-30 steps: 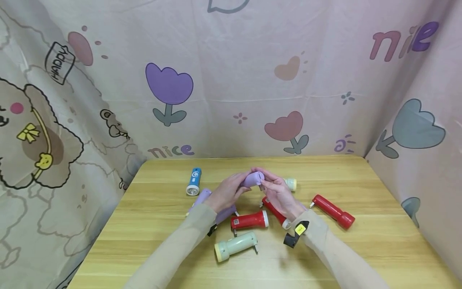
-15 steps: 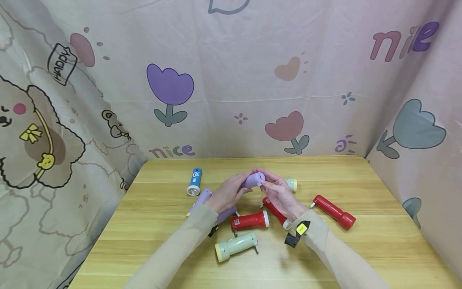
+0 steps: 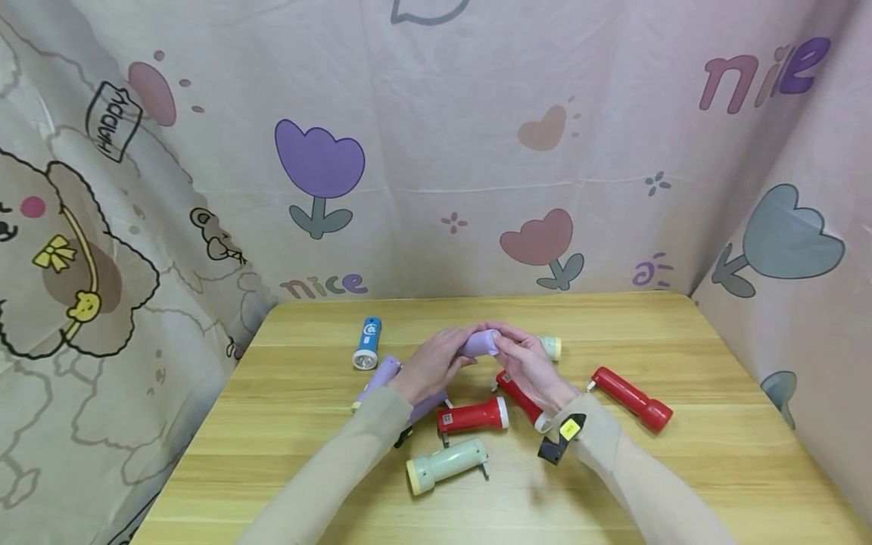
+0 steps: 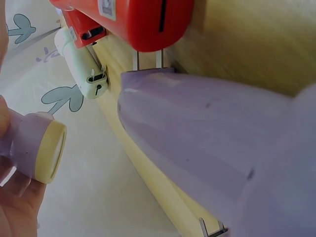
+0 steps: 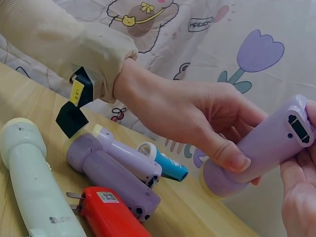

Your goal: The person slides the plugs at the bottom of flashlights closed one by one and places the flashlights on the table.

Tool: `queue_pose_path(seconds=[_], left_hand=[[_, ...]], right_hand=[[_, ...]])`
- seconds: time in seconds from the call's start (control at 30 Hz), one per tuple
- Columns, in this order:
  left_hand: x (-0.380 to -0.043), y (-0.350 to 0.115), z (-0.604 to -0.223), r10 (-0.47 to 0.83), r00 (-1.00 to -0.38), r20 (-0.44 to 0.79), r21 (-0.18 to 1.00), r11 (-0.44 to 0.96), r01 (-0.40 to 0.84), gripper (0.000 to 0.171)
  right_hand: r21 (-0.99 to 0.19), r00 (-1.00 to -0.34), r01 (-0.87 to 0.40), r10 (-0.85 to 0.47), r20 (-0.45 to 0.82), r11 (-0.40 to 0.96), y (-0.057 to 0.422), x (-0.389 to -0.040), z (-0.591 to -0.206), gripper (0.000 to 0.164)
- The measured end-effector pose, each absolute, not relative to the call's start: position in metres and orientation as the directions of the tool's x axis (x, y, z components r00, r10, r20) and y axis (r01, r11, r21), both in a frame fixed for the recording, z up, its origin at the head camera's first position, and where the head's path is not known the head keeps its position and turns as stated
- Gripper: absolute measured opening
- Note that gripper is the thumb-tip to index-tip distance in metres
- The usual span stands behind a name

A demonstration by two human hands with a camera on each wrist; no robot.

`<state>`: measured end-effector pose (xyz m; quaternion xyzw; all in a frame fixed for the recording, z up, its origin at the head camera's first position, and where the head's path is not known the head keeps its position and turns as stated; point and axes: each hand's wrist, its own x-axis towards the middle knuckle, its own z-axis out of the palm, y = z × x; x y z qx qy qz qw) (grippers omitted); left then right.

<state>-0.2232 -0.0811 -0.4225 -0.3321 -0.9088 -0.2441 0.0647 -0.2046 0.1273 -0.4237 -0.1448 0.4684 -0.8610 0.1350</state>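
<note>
1. While the left hand (image 3: 436, 362) grips a lilac flashlight (image 3: 479, 344) above the desk (image 3: 266, 409), the right hand (image 3: 534, 365) seemingly pinches its tail.
2. Only the right wrist view shows its dark recess (image 5: 298, 129); the left, its lens (image 4: 58, 154).
3. Head view: blue flashlight (image 3: 367, 343) at nine o'clock from it.

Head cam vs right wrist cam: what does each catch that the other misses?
Head only: the rightmost red flashlight and the right cuff's black strap.
Right wrist only: the dark recess and pale yellow rim of the held purple flashlight.
Both: that flashlight, the left hand, the right hand, the blue flashlight.
</note>
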Motion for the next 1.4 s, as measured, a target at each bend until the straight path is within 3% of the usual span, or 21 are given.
queue_pose_path(seconds=[0.6, 1.1, 1.4], left_hand=[[-0.222, -0.079, -0.423, 0.541, -0.82, 0.189, 0.412, 0.714, 0.566, 0.064], [-0.221, -0.079, -0.421, 0.542, -0.818, 0.191, 0.342, 0.745, 0.573, 0.064], [-0.224, -0.077, -0.416, 0.53, -0.827, 0.185, 0.373, 0.741, 0.558, 0.061]], right_hand=[[-0.832, -0.956, 0.181, -0.293, -0.024, -0.524, 0.122, -0.206, -0.419, 0.032], [-0.824, -0.966, 0.189, -0.25, -0.06, -0.534, 0.118, -0.207, -0.418, 0.025], [-0.795, -0.967, 0.188, -0.252, -0.047, -0.576, 0.119, -0.21, -0.412, 0.028]])
